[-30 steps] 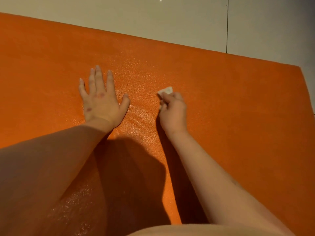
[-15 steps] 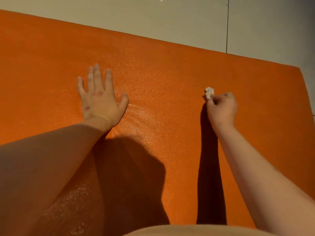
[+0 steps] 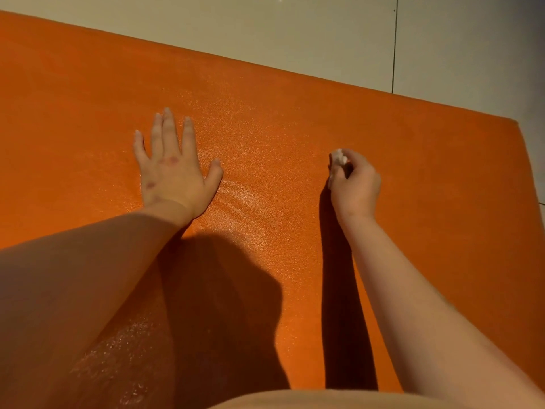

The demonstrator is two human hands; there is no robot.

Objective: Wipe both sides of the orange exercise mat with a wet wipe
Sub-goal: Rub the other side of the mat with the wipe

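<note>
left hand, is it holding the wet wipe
No, the left hand lies flat and open on the orange mat, while the right hand pinches the wet wipe.

The orange mat (image 3: 295, 128) lies flat, its grained surface glistening wet across the middle. The small white wipe (image 3: 338, 157), bunched, sits toward the mat's right end, pinched in the right hand (image 3: 355, 184).

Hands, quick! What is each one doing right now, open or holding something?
Left hand: open, flat on the orange mat.
Right hand: closed, pinching the white wet wipe.
</note>
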